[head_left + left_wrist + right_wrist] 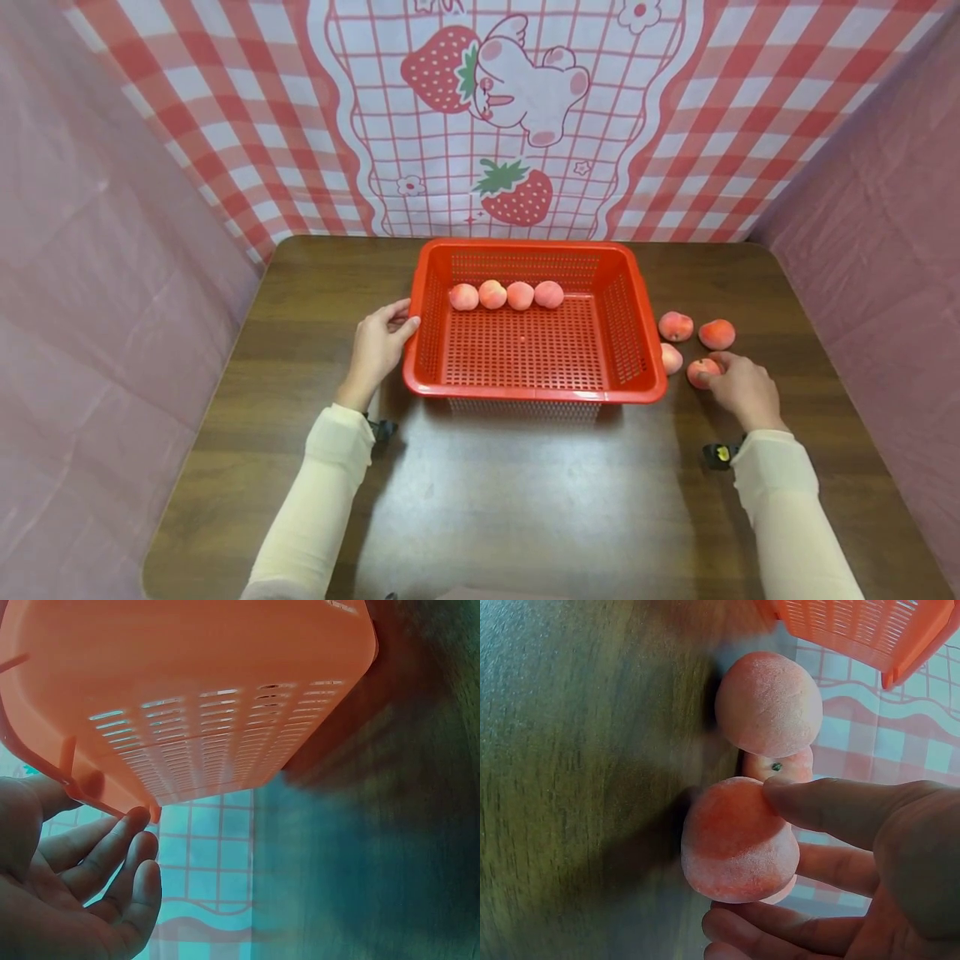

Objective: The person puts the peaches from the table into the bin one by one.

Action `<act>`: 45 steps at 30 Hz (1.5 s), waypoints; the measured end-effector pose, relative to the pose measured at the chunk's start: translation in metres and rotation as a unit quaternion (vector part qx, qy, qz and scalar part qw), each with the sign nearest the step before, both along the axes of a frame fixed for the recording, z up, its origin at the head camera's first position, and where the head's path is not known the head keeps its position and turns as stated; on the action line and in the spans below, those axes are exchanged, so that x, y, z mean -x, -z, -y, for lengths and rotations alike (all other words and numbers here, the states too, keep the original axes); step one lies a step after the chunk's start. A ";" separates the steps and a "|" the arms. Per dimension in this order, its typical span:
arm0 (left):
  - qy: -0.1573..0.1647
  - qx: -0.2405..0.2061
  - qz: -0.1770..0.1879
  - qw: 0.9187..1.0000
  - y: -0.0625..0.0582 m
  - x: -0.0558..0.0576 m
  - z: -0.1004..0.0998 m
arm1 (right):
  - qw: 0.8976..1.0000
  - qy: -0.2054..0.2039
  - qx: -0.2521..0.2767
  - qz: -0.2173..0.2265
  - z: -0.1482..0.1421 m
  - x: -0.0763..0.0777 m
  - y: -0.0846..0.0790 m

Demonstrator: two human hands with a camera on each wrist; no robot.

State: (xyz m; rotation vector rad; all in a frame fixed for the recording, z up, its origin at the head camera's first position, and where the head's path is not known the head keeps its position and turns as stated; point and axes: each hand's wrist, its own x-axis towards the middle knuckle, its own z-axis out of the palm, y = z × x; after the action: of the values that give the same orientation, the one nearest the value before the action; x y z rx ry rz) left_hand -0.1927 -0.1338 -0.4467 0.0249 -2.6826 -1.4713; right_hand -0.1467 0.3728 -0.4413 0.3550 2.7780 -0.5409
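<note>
The right hand grasps a peach right of the red basket in the head view; three loose peaches lie near. The left hand holds the basket's left rim. Left wrist view: fingertips touch that rim. Right wrist view: the peach sits between thumb and fingers.

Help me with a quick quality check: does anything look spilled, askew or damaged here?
Nothing stands out. The red basket sits upright on the table, with four peaches in a neat row inside. Four more peaches are to its right, one in the right hand, and seem placed rather than spilled. No damage shows.
</note>
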 end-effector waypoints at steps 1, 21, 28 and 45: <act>0.000 -0.002 0.001 1.000 0.000 -0.001 0.000 | 1.000 0.000 0.001 0.004 0.000 0.000 0.000; -0.015 -0.005 -0.012 1.000 0.002 -0.001 -0.003 | 1.000 -0.003 -0.001 -0.011 -0.005 0.001 0.003; -0.015 -0.005 -0.018 1.000 0.004 0.000 -0.001 | 1.000 -0.006 -0.008 -0.025 -0.006 0.003 0.007; -0.018 0.004 -0.008 1.000 0.004 0.000 -0.001 | 0.995 0.008 0.001 -0.095 -0.004 -0.001 0.004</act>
State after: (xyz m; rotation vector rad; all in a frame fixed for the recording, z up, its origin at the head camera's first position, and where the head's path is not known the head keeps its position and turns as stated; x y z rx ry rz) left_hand -0.1926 -0.1332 -0.4510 0.0599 -2.6602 -1.4457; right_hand -0.1457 0.3768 -0.4458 0.3414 2.9585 -0.6102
